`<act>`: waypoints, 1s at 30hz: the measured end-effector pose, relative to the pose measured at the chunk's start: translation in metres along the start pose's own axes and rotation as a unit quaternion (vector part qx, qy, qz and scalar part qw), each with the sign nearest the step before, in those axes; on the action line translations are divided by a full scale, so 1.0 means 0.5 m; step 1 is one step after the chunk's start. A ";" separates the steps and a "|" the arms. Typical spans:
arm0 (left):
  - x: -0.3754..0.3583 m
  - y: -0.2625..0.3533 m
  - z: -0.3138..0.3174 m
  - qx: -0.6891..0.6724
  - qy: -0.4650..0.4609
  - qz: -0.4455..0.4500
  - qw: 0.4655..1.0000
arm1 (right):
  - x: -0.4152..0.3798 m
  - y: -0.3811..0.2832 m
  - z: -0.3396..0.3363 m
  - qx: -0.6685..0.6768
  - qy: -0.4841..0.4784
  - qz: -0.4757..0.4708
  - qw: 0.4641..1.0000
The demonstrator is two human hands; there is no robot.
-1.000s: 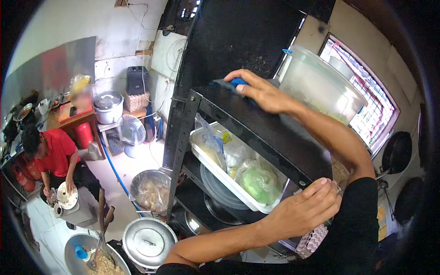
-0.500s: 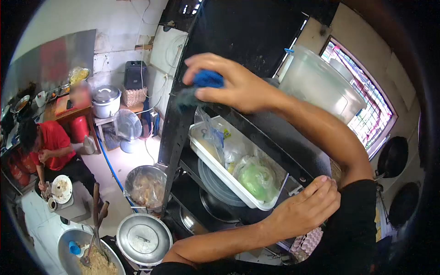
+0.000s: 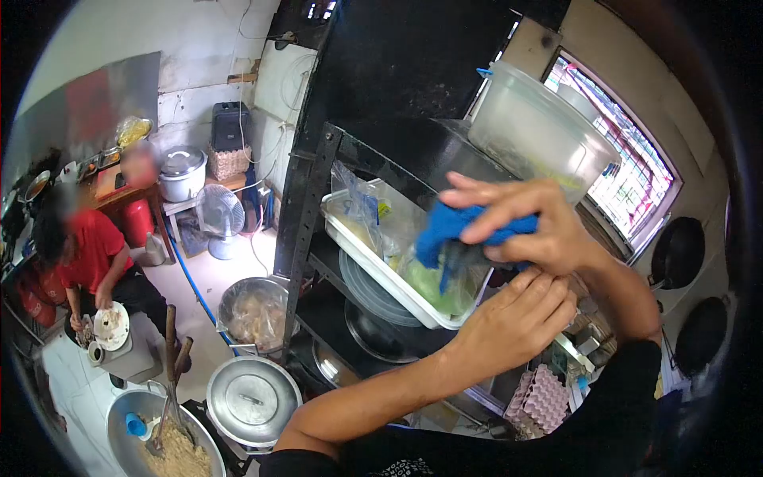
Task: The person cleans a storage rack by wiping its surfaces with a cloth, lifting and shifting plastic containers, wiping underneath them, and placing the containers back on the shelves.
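Observation:
My right hand [image 3: 532,222] grips a bunched blue cloth [image 3: 445,230], its lower edge hanging down and blurred by motion. It is over the near end of the black metal shelf rack [image 3: 381,155], close above my left hand. My left hand [image 3: 520,318] has its fingers curled over the near corner of the rack's top shelf; the edge under them is mostly hidden. One level below sits a white plastic tray [image 3: 381,274] with plastic bags, one holding something light green [image 3: 433,286]. The cloth partly covers that bag from view.
A large translucent tub [image 3: 540,119] stands on the rack's top. Lower left are a lidded metal pot [image 3: 253,401], a basin of food [image 3: 179,457] and a bagged pot [image 3: 254,314]. A seated person in red [image 3: 91,250] holds a plate. Egg trays [image 3: 544,401] lie below right.
My right hand has swept the blue cloth from the rack's far corner to its near end, beside my left hand. My left hand stays at the near corner. The view has shifted slightly.

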State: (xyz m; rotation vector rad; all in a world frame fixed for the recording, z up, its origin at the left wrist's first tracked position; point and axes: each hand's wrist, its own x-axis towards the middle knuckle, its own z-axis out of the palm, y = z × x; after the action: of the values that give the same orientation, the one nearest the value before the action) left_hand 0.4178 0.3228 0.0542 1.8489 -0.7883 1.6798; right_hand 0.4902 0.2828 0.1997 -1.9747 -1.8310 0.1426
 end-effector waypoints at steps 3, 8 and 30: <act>-0.001 0.001 -0.016 -0.037 -0.032 -0.007 0.999 | -0.052 -0.003 -0.013 0.072 0.014 0.032 0.997; 0.002 0.002 -0.042 -0.114 -0.025 -0.023 0.993 | 0.026 -0.003 0.002 -0.019 0.021 0.058 0.998; -0.005 -0.040 -0.077 -0.290 0.018 -0.009 0.957 | -0.007 0.043 -0.010 -0.024 0.032 0.118 0.992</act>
State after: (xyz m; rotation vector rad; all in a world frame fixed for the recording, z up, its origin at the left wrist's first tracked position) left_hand 0.4053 0.3647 0.0556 1.4039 -1.1030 1.2791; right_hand 0.5116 0.2776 0.1951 -2.1978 -1.5708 0.1064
